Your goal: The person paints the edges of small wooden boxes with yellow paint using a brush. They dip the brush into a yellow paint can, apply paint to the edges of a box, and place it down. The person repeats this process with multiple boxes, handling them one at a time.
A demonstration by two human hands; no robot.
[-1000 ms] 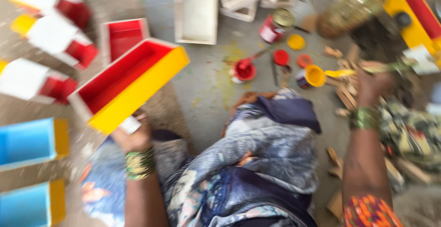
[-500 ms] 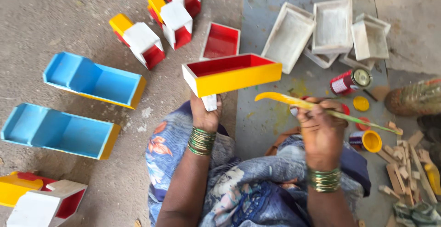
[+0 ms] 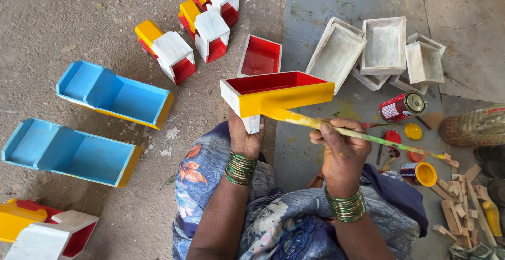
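Observation:
My left hand grips the underside of a long wooden box, red inside with a yellow side and a white end, held up in front of me. My right hand holds a long paint-smeared brush. Its yellow tip rests against the box's yellow side at the lower edge. Both wrists wear green bangles. My lap in a blue floral cloth is below.
Two blue troughs with yellow edges lie left. Painted red, yellow and white pieces sit at top. Unpainted white trays, a red tray, a red tin, a yellow paint pot and wood scraps are right.
The view steadied after a blur. My right hand brought the brush from the paint pots at the right across to the box's yellow side; the box stayed held in my left hand.

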